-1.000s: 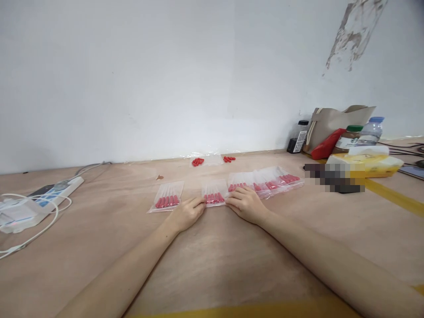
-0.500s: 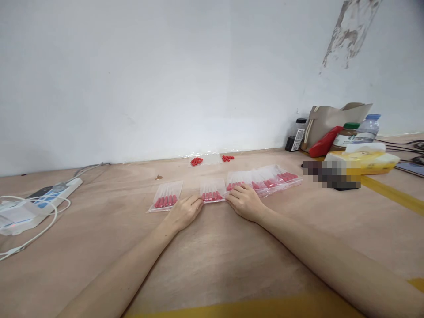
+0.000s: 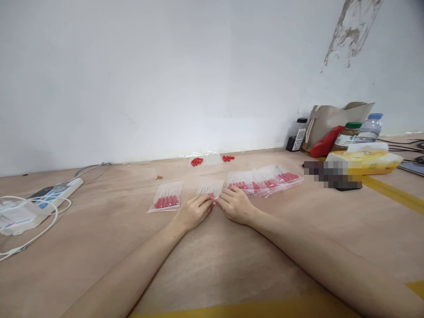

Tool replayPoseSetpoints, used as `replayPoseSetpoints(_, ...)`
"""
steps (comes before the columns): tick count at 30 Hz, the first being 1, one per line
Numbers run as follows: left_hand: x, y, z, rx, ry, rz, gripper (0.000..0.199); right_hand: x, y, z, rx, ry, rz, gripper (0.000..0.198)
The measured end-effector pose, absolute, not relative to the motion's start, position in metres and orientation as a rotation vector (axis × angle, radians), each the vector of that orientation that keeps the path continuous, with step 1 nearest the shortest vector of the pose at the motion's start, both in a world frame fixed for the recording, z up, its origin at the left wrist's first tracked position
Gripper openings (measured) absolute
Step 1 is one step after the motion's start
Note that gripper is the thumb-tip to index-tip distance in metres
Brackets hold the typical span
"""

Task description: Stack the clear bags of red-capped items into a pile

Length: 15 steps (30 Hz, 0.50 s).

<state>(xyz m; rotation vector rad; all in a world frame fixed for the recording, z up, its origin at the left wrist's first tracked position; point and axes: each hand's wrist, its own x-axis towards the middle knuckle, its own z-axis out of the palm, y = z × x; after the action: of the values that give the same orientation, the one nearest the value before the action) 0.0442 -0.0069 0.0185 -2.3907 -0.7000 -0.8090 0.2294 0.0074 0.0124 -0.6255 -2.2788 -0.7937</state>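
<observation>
A small clear zip bag point(image 3: 209, 186) lies flat on the table, holding slim pieces with red ends that are mostly covered by my fingers. My left hand point(image 3: 195, 212) pinches the bag's near edge from the left, fingers closed. From the right, my right hand point(image 3: 236, 205) has its fingers closed on the same edge, almost meeting the left. Left of my hands rests another clear bag point(image 3: 167, 194) with several red-ended pieces side by side. Beyond my right hand, several filled bags point(image 3: 268, 182) overlap in a row.
Loose red pieces point(image 3: 196, 162) lie on clear plastic near the wall, with more red pieces point(image 3: 228, 158) beside them. At left stands a power strip point(image 3: 62, 196) with white cables. A tissue pack point(image 3: 374, 161), bottles and a beige bag point(image 3: 326, 126) are at right.
My hands have come closer together along the bag's near edge, the left moving right and the right moving left. More of the red ends are now covered.
</observation>
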Motion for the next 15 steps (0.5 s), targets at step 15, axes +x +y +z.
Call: replayPoseSetpoints(15, 0.027, -0.008, 0.027, -2.231, -0.532, -0.573, 0.017, 0.243, 0.008, 0.013, -0.654, -2.242, -0.761, 0.02)
